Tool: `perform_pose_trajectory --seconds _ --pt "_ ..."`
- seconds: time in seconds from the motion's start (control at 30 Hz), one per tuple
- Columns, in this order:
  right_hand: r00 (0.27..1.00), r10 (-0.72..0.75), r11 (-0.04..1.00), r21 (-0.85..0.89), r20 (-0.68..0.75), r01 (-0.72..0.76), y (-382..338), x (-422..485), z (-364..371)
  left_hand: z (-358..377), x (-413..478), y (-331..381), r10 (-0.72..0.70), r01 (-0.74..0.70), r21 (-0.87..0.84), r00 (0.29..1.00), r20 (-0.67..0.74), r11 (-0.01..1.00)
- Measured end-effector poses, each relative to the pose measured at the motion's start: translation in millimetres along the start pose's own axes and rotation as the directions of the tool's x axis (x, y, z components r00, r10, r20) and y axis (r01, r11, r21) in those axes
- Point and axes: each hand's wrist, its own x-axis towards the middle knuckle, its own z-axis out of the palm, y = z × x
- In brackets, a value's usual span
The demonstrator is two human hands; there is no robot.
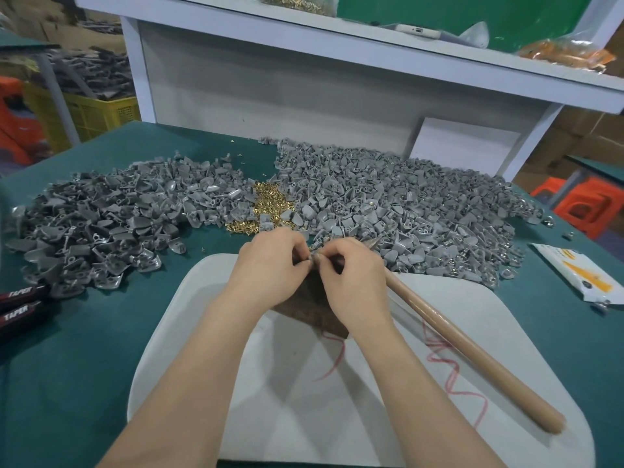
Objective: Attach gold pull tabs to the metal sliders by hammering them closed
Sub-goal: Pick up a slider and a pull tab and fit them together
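My left hand [270, 265] and my right hand [351, 278] meet above the far edge of a white board [422, 417]. Together their fingertips pinch one small grey metal slider [312, 258], mostly hidden by the fingers. Under my hands lies a dark brown block [314, 309]. A hammer with a long wooden handle [472, 352] lies on the board, passing beneath my right hand. Just beyond my hands sits a small heap of gold pull tabs [270, 204]. Grey sliders fill a large pile on the left [101, 214] and another on the right [405, 204].
The green table [84, 349] carries two dark red tool handles [17, 302] at the left edge and a white and orange packet [580, 275] at the right. A white shelf unit [304, 96] stands behind the piles.
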Motion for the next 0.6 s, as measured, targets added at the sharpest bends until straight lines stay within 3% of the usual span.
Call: perform_pose_trajectory --seconds 0.6 --pt "0.999 0.032 0.999 0.042 0.012 -0.032 1.3 1.6 -0.1 0.3 -0.2 -0.4 0.018 -0.018 -0.012 1.0 -0.003 1.0"
